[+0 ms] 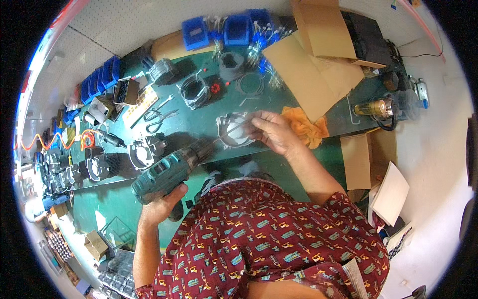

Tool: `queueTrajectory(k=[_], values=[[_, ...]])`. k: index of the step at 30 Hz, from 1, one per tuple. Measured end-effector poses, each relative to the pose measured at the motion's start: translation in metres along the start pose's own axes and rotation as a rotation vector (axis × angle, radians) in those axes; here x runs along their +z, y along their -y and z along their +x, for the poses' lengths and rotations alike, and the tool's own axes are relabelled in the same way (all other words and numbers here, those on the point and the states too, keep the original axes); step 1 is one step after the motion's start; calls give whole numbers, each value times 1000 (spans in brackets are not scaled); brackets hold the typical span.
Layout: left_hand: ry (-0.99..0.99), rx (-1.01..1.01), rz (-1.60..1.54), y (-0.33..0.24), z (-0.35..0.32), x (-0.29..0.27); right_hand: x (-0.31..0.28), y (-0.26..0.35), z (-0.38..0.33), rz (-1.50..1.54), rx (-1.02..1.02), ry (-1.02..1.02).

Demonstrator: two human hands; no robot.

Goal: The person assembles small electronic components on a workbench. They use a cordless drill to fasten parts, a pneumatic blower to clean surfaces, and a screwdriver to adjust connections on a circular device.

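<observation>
My left hand (167, 203) is wrapped round the grip of a teal cordless drill (160, 175), held just over the table's near edge. From its dark chuck a long thin bit (230, 132) points right and slightly away from me. At the tip of the bit, the fingers of my right hand (273, 130) are pinched together; whatever small thing may be in them is hidden. Beneath the bit, a round metal housing (234, 141) with a pale inside lies on the green table. Another silver housing (142, 153) stands left of it, beyond the drill.
An orange cloth (303, 127) lies right of my right hand. Scissors (158, 119), an open ring-shaped housing (194, 91) and a dark cylindrical part (232, 66) are farther back. Cardboard (311, 74) covers the back right; blue bins (195, 34) stand at the back.
</observation>
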State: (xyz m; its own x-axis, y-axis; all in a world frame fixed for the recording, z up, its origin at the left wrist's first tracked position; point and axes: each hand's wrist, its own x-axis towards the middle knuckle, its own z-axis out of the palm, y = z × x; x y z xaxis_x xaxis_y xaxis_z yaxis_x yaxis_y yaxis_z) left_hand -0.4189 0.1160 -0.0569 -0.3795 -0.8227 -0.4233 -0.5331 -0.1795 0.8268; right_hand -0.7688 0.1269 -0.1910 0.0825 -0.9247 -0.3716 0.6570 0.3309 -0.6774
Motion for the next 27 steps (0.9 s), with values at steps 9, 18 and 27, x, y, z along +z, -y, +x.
queueTrajectory(k=[9, 18, 27], values=[[8, 36, -25, 13, -8, -9, 0, 10, -2, -156, 23, 128], [-16, -19, -75, 19, -18, -13, 4, 14, 11, -632, -163, 78], [105, -36, 248, -16, 3, 0, -11, -32, 57, -1320, -768, -347]])
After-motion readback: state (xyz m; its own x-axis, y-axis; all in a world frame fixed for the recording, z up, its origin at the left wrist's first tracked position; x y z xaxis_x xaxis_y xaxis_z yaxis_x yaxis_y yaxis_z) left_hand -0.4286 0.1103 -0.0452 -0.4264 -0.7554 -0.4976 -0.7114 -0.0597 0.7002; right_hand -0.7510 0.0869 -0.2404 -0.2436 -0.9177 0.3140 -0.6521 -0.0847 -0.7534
